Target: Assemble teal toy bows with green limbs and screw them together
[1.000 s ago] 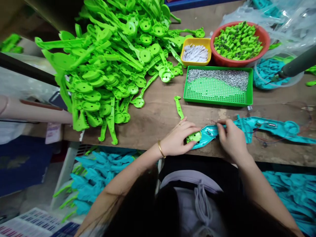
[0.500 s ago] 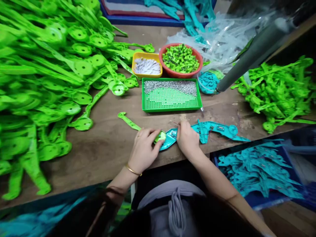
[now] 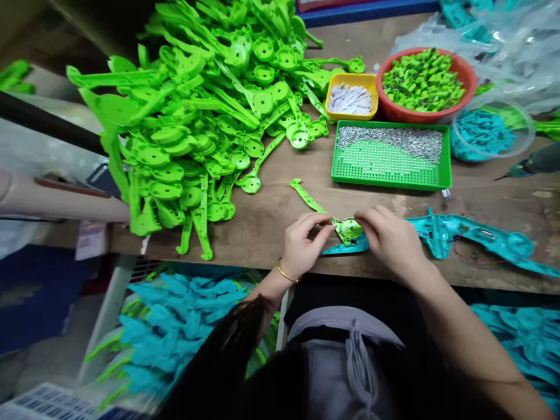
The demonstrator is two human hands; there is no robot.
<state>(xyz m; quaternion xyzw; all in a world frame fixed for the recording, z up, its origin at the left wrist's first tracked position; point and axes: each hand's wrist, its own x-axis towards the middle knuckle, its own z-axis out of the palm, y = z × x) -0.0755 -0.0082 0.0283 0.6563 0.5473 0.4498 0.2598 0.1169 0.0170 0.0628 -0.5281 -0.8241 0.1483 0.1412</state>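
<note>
A long turquoise plastic shell (image 3: 475, 228) lies along the table's near edge, with thin wires on its right half. Over its left end rests a lime-green plastic part (image 3: 349, 230) with a rounded end and a narrow arm reaching up and left. My left hand (image 3: 305, 240) pinches the green part's left side between thumb and fingers. At its right edge, my right hand (image 3: 391, 239) has its fingers pressed together; their tips are hidden, so what they grip does not show. A thin dark line runs over the rounded end between both hands.
A green perforated tray (image 3: 391, 179) with small metal pieces stands beyond the hands. Behind are a yellow box (image 3: 331, 106), a red bowl (image 3: 470, 96) and a clear tub (image 3: 528, 131). A power-driver tip (image 3: 518, 169) hangs right. Green parts (image 3: 188, 134) are heaped left.
The view has swung left, so the table appears shifted right. My right hand has gone from the turquoise shell to the green part's rounded end. My left hand still holds the green part.
</note>
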